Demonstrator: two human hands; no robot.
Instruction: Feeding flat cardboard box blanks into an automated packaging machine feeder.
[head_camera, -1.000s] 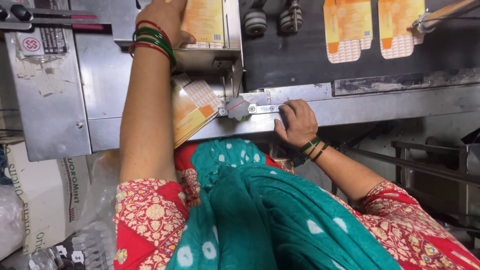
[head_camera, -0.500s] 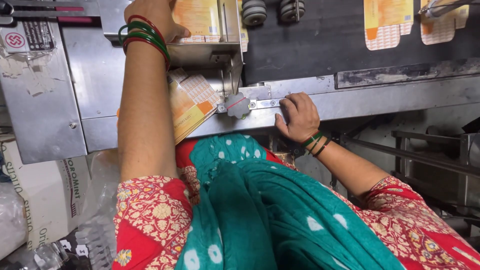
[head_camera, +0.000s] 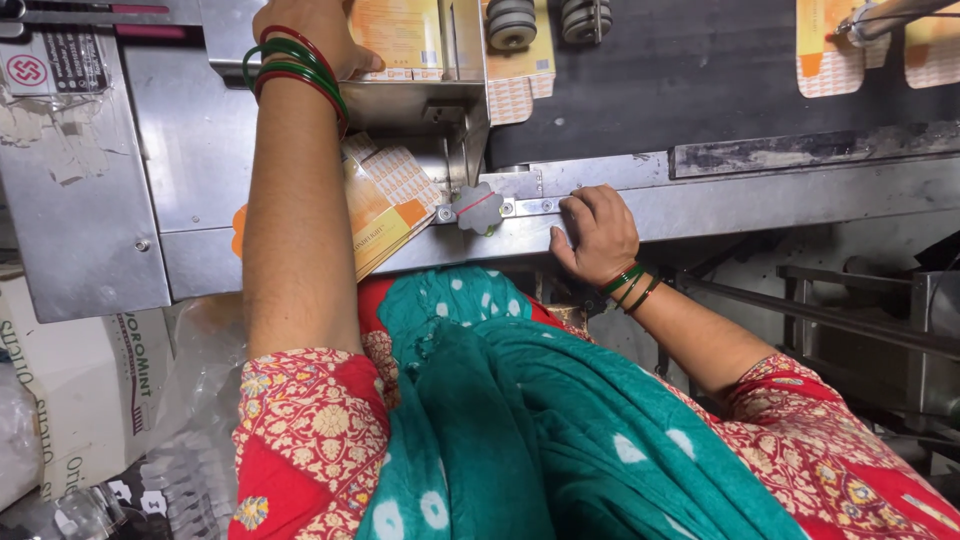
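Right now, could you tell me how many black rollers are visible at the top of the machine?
2. One roller sits just right of the orange cartons under the left hand; the other roller is beside it, further right. More may lie beyond the frame's top edge.

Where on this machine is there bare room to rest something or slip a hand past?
Bare: the steel ledge right of the right hand, and the dark belt between the rollers and the flat orange cartons at far right. Crowded: the feed tray under the left hand, packed with cartons, with more stacked below.
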